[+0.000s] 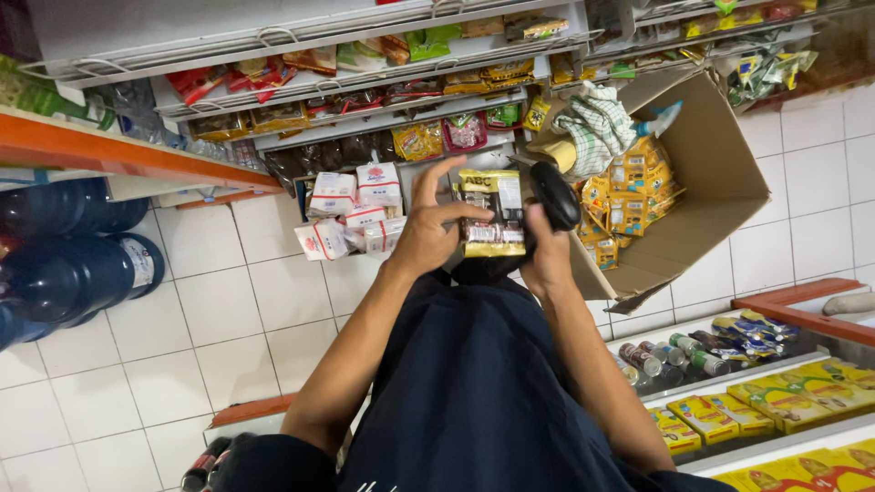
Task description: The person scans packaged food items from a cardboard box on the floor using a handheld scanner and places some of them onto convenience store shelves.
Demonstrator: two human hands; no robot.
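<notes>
My left hand holds a gold and black packet upright in front of me, fingers spread along its left edge. My right hand grips a black handheld device against the packet's right side. Both forearms reach forward from my dark blue shirt. Just right of my hands stands an open cardboard box with several yellow packets and a checked cloth inside.
Wire shelves with snack packets fill the far side; white and red packs lie on the lowest shelf. Large blue water bottles stand at left on the white tiled floor. Shelves with yellow boxes and small bottles are at right.
</notes>
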